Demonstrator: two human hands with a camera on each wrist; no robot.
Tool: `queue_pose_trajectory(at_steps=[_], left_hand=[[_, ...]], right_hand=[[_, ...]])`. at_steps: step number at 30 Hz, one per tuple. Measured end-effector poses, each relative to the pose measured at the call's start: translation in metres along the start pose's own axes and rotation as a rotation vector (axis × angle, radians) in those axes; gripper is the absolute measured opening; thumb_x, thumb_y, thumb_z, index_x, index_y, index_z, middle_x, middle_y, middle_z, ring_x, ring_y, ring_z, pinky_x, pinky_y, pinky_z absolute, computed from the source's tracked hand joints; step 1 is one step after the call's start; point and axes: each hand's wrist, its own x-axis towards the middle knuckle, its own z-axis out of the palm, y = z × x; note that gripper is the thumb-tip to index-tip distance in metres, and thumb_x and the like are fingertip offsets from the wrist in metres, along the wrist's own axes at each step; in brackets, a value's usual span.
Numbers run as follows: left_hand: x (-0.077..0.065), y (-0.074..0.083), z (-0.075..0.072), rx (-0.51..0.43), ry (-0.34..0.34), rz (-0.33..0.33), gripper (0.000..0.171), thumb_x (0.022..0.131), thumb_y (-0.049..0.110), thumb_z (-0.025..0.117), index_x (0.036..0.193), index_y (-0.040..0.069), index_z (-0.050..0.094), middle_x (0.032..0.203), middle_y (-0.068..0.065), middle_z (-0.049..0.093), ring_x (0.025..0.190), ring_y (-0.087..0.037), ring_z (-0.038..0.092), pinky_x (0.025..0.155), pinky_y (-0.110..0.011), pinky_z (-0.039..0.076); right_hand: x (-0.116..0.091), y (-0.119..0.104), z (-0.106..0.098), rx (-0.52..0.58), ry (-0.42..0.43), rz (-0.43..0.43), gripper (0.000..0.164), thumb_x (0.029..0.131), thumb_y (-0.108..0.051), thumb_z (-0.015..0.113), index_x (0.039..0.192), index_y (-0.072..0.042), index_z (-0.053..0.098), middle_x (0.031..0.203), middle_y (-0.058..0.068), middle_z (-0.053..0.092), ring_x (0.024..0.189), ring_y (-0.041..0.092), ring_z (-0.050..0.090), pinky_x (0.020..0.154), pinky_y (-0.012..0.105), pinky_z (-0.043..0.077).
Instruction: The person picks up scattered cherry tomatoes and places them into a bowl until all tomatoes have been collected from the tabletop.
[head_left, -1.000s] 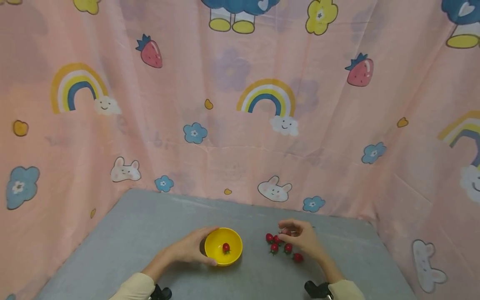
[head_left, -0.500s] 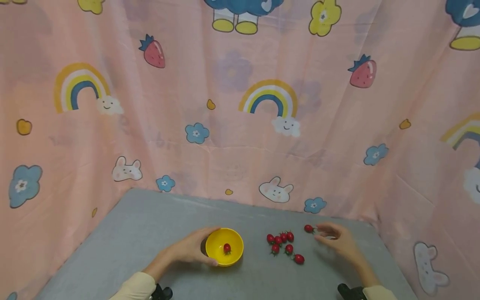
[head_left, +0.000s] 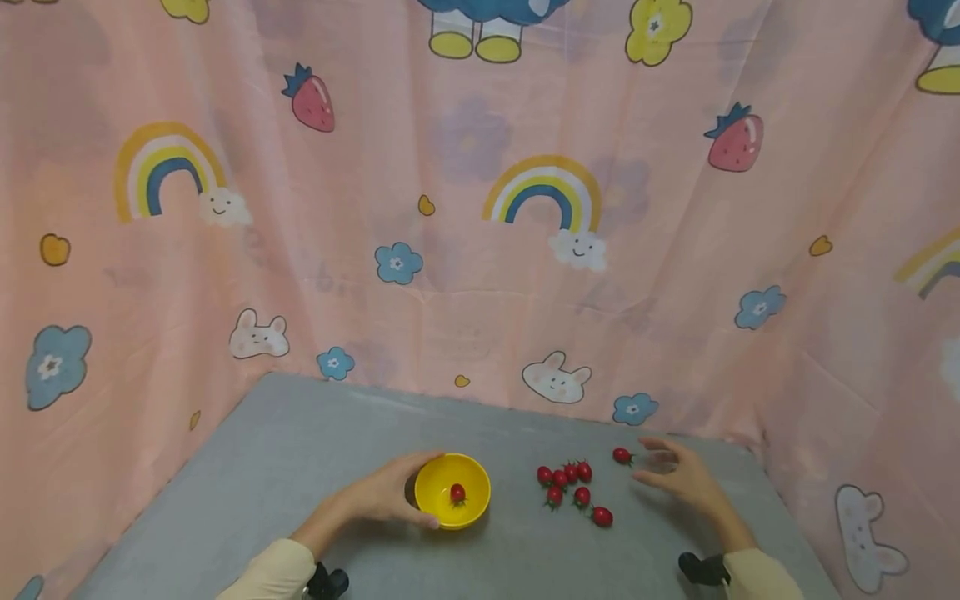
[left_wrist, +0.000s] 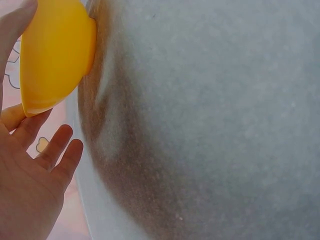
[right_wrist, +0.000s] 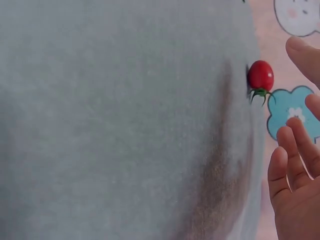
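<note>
My left hand (head_left: 386,492) holds a small yellow bowl (head_left: 474,475) by its left side, thumb and fingers at the rim. In the left wrist view the bowl (left_wrist: 55,55) shows its outer wall and foot, with two fingers spread off it. A red cherry tomato (head_left: 457,493) lies inside. My right hand (head_left: 681,475) hovers with parted fingers and thumb, nothing between them. Just left of its fingertips a single cherry tomato (head_left: 622,456) lies on the table, its green stem toward the hand; the right wrist view shows this tomato (right_wrist: 260,76) apart from the fingers.
Between the bowl and the right hand, several cherry tomatoes (head_left: 560,479) lie in a loose group, one (head_left: 602,517) nearer the front. Grey cloth covers the table (head_left: 337,425). A pink patterned curtain (head_left: 465,325) hangs along the back and sides.
My right hand has moved right from the tomato group, and a single tomato now lies apart on the table. In the last half second its fingers have parted from that tomato. The left hand keeps the bowl.
</note>
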Motion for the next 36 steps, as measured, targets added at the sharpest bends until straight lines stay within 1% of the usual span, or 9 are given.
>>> queue_pose_trajectory(at_steps=[4, 8, 11, 17, 21, 26, 31, 34, 36], left_hand=[[0.0, 0.003, -0.001, -0.005, 0.0, 0.004, 0.093, 0.082, 0.038, 0.085, 0.154, 0.003, 0.039, 0.153, -0.009, 0.045, 0.136, -0.031, 0.043, 0.113, -0.059, 0.031], [0.001, 0.004, -0.002, 0.003, 0.002, 0.008, 0.092, 0.082, 0.038, 0.086, 0.154, 0.004, 0.039, 0.152, -0.009, 0.045, 0.136, -0.03, 0.044, 0.113, -0.059, 0.031], [0.001, 0.004, -0.002, 0.005, 0.003, 0.01, 0.092, 0.082, 0.038, 0.086, 0.154, 0.004, 0.039, 0.152, -0.009, 0.046, 0.136, -0.03, 0.044, 0.113, -0.059, 0.031], [0.002, 0.003, -0.002, 0.014, -0.001, 0.014, 0.092, 0.082, 0.038, 0.086, 0.154, 0.004, 0.039, 0.152, -0.008, 0.045, 0.136, -0.028, 0.044, 0.113, -0.058, 0.031], [0.002, 0.003, -0.002, 0.019, -0.001, 0.009, 0.093, 0.081, 0.039, 0.086, 0.154, 0.005, 0.039, 0.153, -0.008, 0.045, 0.136, -0.029, 0.044, 0.113, -0.058, 0.031], [0.002, 0.003, -0.002, 0.025, -0.005, 0.004, 0.093, 0.082, 0.039, 0.085, 0.155, 0.006, 0.039, 0.153, -0.007, 0.045, 0.137, -0.028, 0.043, 0.113, -0.058, 0.031], [0.002, 0.003, -0.001, 0.028, -0.007, -0.005, 0.093, 0.082, 0.04, 0.085, 0.155, 0.007, 0.039, 0.153, -0.007, 0.045, 0.136, -0.028, 0.044, 0.113, -0.058, 0.032], [0.002, 0.003, -0.001, 0.032, -0.005, -0.011, 0.093, 0.082, 0.04, 0.085, 0.155, 0.007, 0.039, 0.153, -0.007, 0.046, 0.136, -0.028, 0.044, 0.112, -0.058, 0.032], [0.002, 0.003, -0.001, 0.033, -0.004, -0.014, 0.092, 0.082, 0.04, 0.086, 0.154, 0.007, 0.039, 0.152, -0.007, 0.046, 0.136, -0.028, 0.044, 0.112, -0.058, 0.032]], right_hand=[[0.008, 0.002, 0.001, -0.01, -0.006, -0.043, 0.074, 0.082, -0.024, 0.087, 0.14, 0.006, 0.052, 0.134, 0.032, 0.055, 0.119, 0.05, 0.053, 0.09, 0.061, 0.051], [0.015, 0.002, 0.002, -0.021, -0.018, -0.084, 0.074, 0.082, -0.023, 0.088, 0.14, 0.005, 0.052, 0.133, 0.031, 0.055, 0.118, 0.051, 0.054, 0.087, 0.059, 0.053], [0.019, 0.002, 0.003, -0.017, -0.03, -0.126, 0.072, 0.081, -0.021, 0.088, 0.138, 0.007, 0.054, 0.131, 0.031, 0.057, 0.117, 0.052, 0.054, 0.087, 0.061, 0.052], [0.027, 0.008, 0.007, -0.014, -0.045, -0.138, 0.066, 0.081, -0.02, 0.088, 0.133, 0.007, 0.058, 0.13, 0.028, 0.059, 0.117, 0.051, 0.055, 0.095, 0.064, 0.047], [0.031, 0.011, 0.008, -0.02, -0.051, -0.151, 0.063, 0.082, -0.019, 0.087, 0.131, 0.007, 0.06, 0.128, 0.027, 0.061, 0.116, 0.048, 0.057, 0.096, 0.062, 0.047], [0.036, 0.015, 0.008, -0.004, -0.06, -0.195, 0.056, 0.082, -0.017, 0.087, 0.127, 0.008, 0.063, 0.121, 0.023, 0.066, 0.11, 0.042, 0.061, 0.092, 0.055, 0.051], [0.039, 0.019, 0.009, -0.006, -0.066, -0.233, 0.046, 0.083, -0.015, 0.086, 0.121, 0.006, 0.068, 0.113, 0.016, 0.069, 0.102, 0.034, 0.064, 0.087, 0.039, 0.054], [0.039, 0.02, 0.01, -0.018, -0.072, -0.236, 0.039, 0.084, -0.013, 0.085, 0.116, 0.003, 0.071, 0.11, 0.013, 0.07, 0.099, 0.031, 0.065, 0.085, 0.036, 0.055], [0.039, 0.02, 0.01, -0.033, -0.081, -0.234, 0.034, 0.085, -0.012, 0.083, 0.114, 0.002, 0.072, 0.108, 0.011, 0.07, 0.098, 0.03, 0.065, 0.084, 0.037, 0.055]])
